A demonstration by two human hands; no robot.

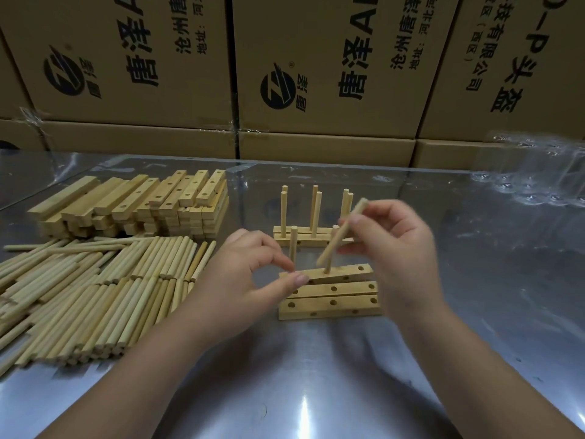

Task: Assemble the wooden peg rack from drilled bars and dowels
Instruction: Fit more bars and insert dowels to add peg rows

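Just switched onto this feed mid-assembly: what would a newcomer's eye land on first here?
The right hand, centre, pinches a tilted dowel above the top drilled bar, whose left end the left hand grips. Behind them stands a pegged rack; a dowel pile and stacked bars lie at left.

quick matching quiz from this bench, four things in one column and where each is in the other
Things: 1 loose dowels; 2 top bar; 3 finished rack; 4 tilted dowel
Places: A in the right hand; B front left of the table; C its end pinched by the left hand; D standing farther back, mid table
Pairs: 1-B; 2-C; 3-D; 4-A
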